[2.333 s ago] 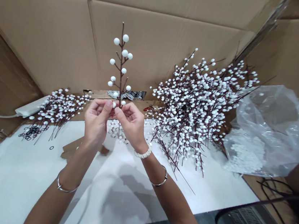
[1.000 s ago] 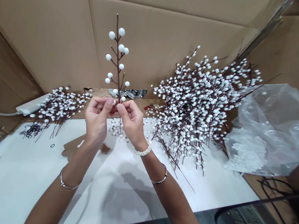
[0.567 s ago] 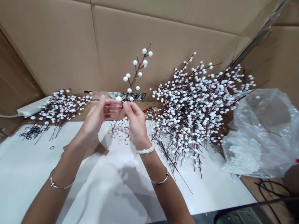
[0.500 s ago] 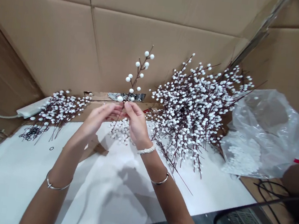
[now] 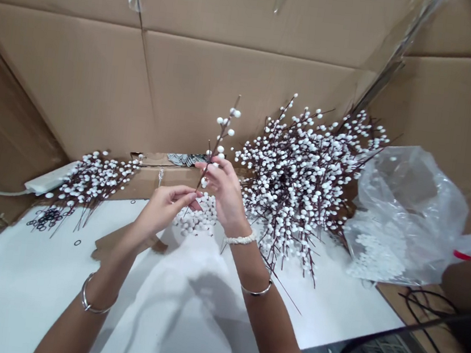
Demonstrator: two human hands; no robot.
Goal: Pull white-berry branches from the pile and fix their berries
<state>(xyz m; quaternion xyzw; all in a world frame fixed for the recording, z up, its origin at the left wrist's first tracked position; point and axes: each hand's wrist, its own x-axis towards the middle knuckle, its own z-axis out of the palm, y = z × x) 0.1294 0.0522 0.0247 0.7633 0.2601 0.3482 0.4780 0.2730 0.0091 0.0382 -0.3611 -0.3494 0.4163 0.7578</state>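
Note:
Upright above the table is a berry branch [image 5: 223,126], a brown stem with white berries. Its lower stem is pinched between thumb and fingers of my left hand [image 5: 165,209]. My right hand [image 5: 229,198] is closed at the middle of the same branch, fingertips against the stem and berries; whether they grip a single berry is hard to see. Behind and below both hands lies a pile of loose white berries [image 5: 190,222], partly hidden by them.
A large heap of berry branches [image 5: 304,173] stands right, beside a clear plastic bag [image 5: 410,221] holding white pieces. Left are a smaller branch bunch [image 5: 98,177], small black rings [image 5: 46,218] and a white power strip [image 5: 50,178]. A cardboard wall [image 5: 247,80] closes the back.
My left hand has slid lower on the stem, while my right hand has shifted right and its fingers now touch the branch higher up. The view has tilted slightly upward.

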